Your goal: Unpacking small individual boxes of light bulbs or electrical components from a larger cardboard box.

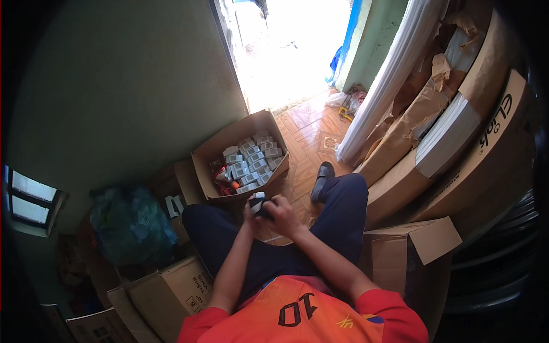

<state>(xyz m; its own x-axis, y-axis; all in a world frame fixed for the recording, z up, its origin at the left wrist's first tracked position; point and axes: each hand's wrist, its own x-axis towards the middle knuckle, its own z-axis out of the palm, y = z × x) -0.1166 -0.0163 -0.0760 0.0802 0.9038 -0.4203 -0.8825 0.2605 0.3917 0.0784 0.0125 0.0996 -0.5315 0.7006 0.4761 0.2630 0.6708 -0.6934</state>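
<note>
My left hand point(250, 213) holds a small white and black object point(257, 206) between my knees, with a white end pointing away from me. My right hand point(283, 215) closes over its black part from the other side. The fingers hide much of the object, so its exact kind is unclear. Just beyond my hands stands an open cardboard carton point(198, 176), filled with rows of small white box-shaped units point(257, 165). In its near left corner lie red cords and an orange-tipped tool point(235, 184), partly hidden among the units.
A green plastic bag point(133, 225) stands at left, with a closed carton point(165, 291) nearer me. Right are an open-flapped box point(390, 257) and long paper-wrapped bundles point(446, 141) leaning beside white tubes point(386, 81). Ahead, tiled floor point(300, 124) leads to a bright doorway point(296, 51).
</note>
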